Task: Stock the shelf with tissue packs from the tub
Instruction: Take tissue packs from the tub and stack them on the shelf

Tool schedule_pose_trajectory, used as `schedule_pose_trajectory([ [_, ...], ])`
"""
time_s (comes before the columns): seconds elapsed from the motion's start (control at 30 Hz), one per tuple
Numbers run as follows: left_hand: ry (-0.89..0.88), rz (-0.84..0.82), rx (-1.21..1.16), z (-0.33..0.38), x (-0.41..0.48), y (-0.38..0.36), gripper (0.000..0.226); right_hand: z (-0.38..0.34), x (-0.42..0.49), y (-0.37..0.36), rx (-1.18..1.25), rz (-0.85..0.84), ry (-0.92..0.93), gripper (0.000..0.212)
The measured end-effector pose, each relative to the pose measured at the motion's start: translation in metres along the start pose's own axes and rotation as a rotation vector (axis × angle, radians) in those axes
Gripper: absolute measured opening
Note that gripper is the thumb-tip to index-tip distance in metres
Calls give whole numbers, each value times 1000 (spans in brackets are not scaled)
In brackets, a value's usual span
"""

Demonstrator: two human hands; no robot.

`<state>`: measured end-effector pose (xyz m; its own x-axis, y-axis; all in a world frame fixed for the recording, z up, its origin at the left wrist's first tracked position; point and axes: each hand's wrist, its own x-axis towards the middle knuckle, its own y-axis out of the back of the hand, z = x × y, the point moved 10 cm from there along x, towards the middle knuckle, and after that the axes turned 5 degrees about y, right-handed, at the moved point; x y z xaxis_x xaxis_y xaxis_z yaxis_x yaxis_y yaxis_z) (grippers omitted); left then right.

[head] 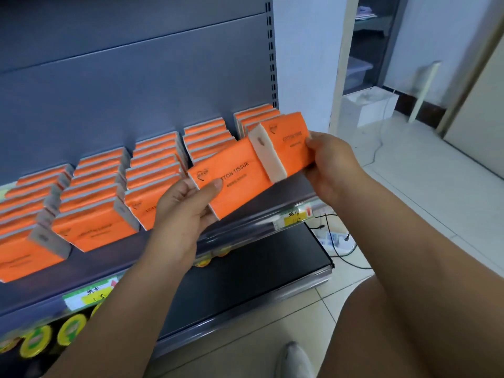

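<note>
My left hand [188,205] grips an orange tissue pack [231,184] printed "COTTON TISSUE", thumb on its face. My right hand [332,165] grips a second orange pack [289,140] by its right end. The two packs meet end to end above the shelf [245,214], a white side panel showing between them. Both hover over the bare right front part of the shelf. Several rows of the same orange packs [95,192] stand stacked on the shelf to the left and behind. The tub is out of view.
Price labels [296,215] sit in the shelf's front rail. A lower dark shelf [245,282] carries yellow-lidded jars [35,339] at its left. Cables [341,249] and a white box [365,105] lie on the tiled floor to the right. My shoe [293,358] is below.
</note>
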<state>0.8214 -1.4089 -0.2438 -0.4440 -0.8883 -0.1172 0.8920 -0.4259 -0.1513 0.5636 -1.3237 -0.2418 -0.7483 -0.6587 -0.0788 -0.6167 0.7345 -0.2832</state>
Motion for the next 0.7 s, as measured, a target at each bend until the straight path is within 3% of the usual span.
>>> schedule_pose_trajectory([
  [0.2, 39, -51, -69, -9, 9, -19, 20, -19, 25, 27, 61, 89, 0, 34],
  [0.3, 23, -89, 8, -14, 12, -32, 26, -23, 38, 40, -109, 137, 2, 23],
  [0.43, -46, -67, 166, -19, 16, -55, 20, -19, 45, 45, -204, 103, -15, 25],
  [0.7, -82, -78, 219, -25, 24, -113, 27, -1, 44, 37, -136, -100, -57, 23],
])
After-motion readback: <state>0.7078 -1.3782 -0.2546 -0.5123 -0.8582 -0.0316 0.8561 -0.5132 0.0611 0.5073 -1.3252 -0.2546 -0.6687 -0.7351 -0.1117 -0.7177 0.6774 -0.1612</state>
